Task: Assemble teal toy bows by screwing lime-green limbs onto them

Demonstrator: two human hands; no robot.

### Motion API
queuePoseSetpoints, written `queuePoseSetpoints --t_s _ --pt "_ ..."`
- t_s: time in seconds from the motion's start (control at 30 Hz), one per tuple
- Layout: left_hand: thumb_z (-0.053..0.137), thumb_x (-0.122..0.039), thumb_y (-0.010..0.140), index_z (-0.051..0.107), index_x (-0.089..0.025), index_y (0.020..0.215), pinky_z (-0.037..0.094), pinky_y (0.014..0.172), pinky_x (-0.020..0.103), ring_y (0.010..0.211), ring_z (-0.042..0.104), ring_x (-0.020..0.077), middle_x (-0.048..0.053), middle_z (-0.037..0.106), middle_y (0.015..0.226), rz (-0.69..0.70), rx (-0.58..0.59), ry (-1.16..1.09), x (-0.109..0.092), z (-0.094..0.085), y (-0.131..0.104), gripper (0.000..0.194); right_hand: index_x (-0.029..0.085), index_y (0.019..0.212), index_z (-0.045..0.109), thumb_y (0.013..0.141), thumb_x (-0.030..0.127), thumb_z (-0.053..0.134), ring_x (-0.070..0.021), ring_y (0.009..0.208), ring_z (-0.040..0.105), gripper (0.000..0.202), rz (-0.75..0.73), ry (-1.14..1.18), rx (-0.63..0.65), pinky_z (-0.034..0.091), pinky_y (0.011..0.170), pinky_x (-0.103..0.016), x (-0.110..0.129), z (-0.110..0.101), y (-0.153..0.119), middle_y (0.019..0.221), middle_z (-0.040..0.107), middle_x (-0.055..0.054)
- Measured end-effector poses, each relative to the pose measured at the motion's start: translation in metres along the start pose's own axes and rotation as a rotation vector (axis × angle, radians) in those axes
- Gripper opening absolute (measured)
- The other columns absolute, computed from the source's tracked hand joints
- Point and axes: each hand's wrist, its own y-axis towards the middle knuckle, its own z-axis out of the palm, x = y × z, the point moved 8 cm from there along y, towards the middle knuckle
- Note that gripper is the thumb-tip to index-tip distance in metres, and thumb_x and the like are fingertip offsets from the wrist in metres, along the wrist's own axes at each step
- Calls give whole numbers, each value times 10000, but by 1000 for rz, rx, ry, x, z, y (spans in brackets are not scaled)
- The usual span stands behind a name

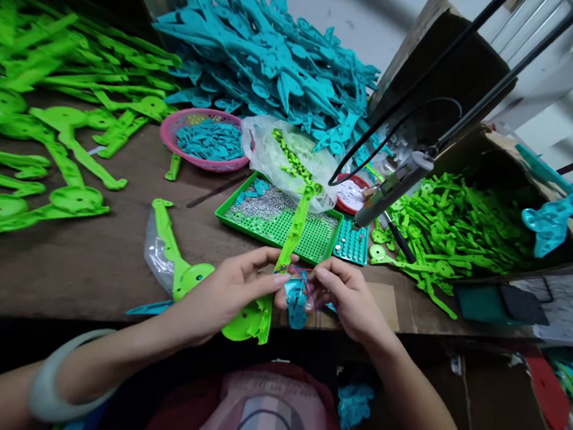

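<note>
My left hand [240, 284] is closed on a long bright-green plastic part [295, 232], which slants up from a round end below the fingers. Beside it, between both hands, is a small blue plastic piece [297, 306]. Thin red and blue wires [306, 271] loop across the blue piece. My right hand [352, 298] pinches at these wires; its fingertips are close to the blue piece, and whether they grip that too is partly hidden. Left of my hands, another green part [193, 277] lies on the bench with a clear plastic piece [157, 250].
A green tray [314, 241] of small metal parts sits ahead, with a plastic bag [262, 149] over its back. Behind stand a pink basket [203, 161] and piled blue parts [280, 60]. An electric screwdriver [394, 187] hangs right, near a box of green parts [456, 223].
</note>
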Motion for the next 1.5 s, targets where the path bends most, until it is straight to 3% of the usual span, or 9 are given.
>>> queuePoseSetpoints --t_s 0.2,0.43,0.6,0.73,0.83,0.97,1.1,1.2,1.5 --pt "759 -431 811 635 -178 1182 524 693 226 744 670 150 -4 707 759 2 -112 -50 4 -13 4 466 181 813 578 858 512 658 -21 349 198 343 130 224 38 122 367 -171 -4 16 -8 429 413 119" --pt "807 -351 735 688 -160 1127 474 541 202 567 566 116 -38 605 595 -112 -137 -225 1 -13 2 451 155 735 615 745 532 783 -22 447 159 413 130 228 -43 93 432 -203 -16 9 -5 504 293 122" --pt "829 -209 691 722 -157 1018 478 529 160 552 515 65 -5 655 724 -87 -153 -472 -1 -8 4 348 175 727 568 719 546 805 -24 431 179 440 254 345 65 106 429 -195 -41 37 -12 503 305 125" --pt "830 -269 714 682 -183 1134 462 500 157 574 544 81 -18 637 736 -102 -151 -435 6 -8 3 453 195 752 546 825 565 687 -62 467 345 403 241 242 169 302 469 -199 -62 59 -29 555 403 84" --pt "794 -407 771 688 -161 1069 464 537 180 612 553 108 -24 610 679 -113 -101 -204 9 -7 -1 400 196 896 629 937 453 570 -170 850 593 267 -120 -262 -6 500 794 -328 -40 38 -38 878 621 -45" --pt "695 -475 842 708 -152 970 433 584 196 670 541 128 -9 626 718 -20 -38 113 0 2 -5 348 249 1255 514 910 337 654 -210 1088 592 382 -501 -499 -375 483 966 -398 17 1 -55 1185 611 -90" --pt "629 -462 874 693 -178 1112 468 680 241 755 582 176 -8 642 756 51 -1 231 -8 13 -5 376 230 1173 566 913 330 666 -139 768 631 296 -358 -362 -128 507 700 -269 37 6 -36 880 659 -7" --pt "620 -453 883 712 -170 1047 477 742 258 785 590 185 -3 648 754 74 24 248 -10 16 -5 340 198 989 677 960 316 596 -141 803 626 146 -324 -472 -44 476 732 -271 50 7 -30 866 684 -22" --pt "664 -459 895 592 -157 1313 448 748 243 720 548 130 -35 637 715 -13 122 -5 3 21 -10 521 174 791 632 934 231 620 -124 723 555 154 -351 -665 -38 411 677 -256 69 -10 -15 753 608 10"
